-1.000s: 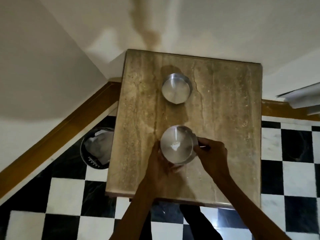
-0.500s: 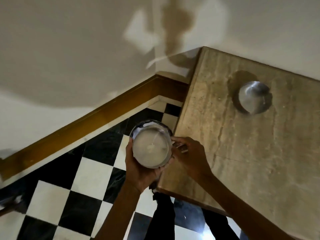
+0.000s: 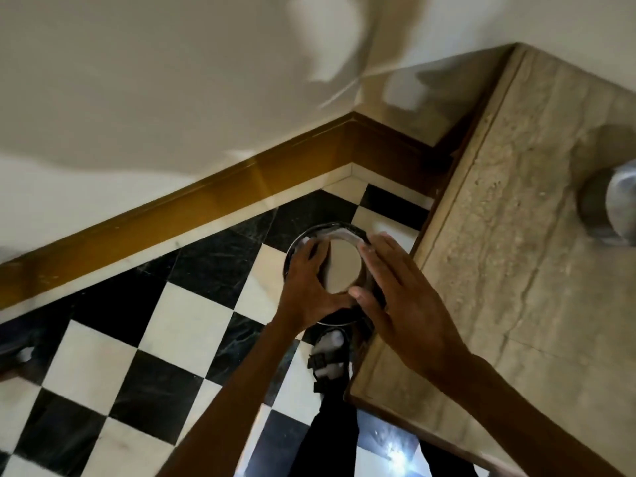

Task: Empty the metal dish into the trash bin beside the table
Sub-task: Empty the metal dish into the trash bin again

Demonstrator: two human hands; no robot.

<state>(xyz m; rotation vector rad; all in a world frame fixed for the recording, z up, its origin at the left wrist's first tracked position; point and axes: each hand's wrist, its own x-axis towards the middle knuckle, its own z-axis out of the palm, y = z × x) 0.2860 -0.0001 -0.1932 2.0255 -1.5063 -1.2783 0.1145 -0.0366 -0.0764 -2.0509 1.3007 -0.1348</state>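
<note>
The metal dish (image 3: 342,266) is turned upside down, its flat shiny base facing me, directly above the round dark trash bin (image 3: 321,230) on the floor left of the table. My left hand (image 3: 308,287) grips the dish's left side. My right hand (image 3: 395,287) presses on its right side, fingers stretched along the wall. The dish hides most of the bin's opening, and I cannot see the dish's contents.
The stone table (image 3: 516,270) fills the right side, its corner close to my right wrist. A second metal dish (image 3: 616,204) stands on it at the right edge. The checkered floor (image 3: 186,332) meets a wooden skirting board (image 3: 206,208). My sandalled foot (image 3: 328,356) stands below the bin.
I carried the dish from the table leftward over the bin, then flipped it from mouth-up to base-up. The view swung left with it.
</note>
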